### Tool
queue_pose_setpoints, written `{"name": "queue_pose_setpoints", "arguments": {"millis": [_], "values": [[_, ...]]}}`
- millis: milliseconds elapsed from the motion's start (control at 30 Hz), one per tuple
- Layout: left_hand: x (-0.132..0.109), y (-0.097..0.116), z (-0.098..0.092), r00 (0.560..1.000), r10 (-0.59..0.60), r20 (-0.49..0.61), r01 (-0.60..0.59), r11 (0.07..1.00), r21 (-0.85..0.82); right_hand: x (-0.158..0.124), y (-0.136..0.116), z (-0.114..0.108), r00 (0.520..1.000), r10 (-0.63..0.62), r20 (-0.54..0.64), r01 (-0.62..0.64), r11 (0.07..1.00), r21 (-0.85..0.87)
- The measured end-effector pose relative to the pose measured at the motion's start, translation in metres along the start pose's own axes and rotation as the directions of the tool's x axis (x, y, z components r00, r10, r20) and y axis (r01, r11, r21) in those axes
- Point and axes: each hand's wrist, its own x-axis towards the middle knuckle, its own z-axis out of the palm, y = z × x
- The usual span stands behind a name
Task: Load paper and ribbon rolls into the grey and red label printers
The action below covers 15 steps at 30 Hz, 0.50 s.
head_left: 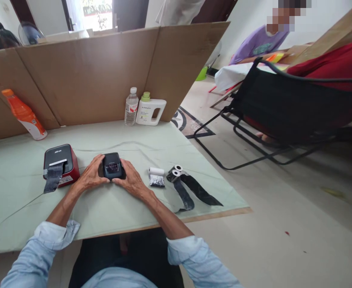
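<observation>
At the far left of the table [109, 216] leans an orange bottle [28, 116]. Nearer, a red-and-black printer [56, 153] already has a dark strip [54, 179] hanging out. The left hand [92, 174] grips the left side of a small black device [111, 157], which sits mid-table; the right hand [133, 180] grips its right side. Handling it seems under way, not finished; whether anything is loaded inside, I cannot tell. Further right, a white roll [156, 171] and dark rolls [174, 175] with trailing strips lie apart from both hands, apparently left aside for now.
</observation>
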Motion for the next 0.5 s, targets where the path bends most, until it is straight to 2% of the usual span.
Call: {"name": "queue_pose_setpoints", "arguments": {"millis": [233, 500], "values": [[0.002, -0.009, 0.003, 0.998, 0.06, 0.012, -0.06, 0.998, -0.012, -0.007, 0.005, 0.006, 0.995, -0.076, -0.066, 0.073, 0.996, -0.051], [-0.004, -0.01, 0.011, 0.996, 0.075, -0.048, -0.077, 0.996, -0.053, -0.012, 0.005, 0.007, 0.996, -0.072, -0.05, 0.066, 0.991, -0.113]]}}
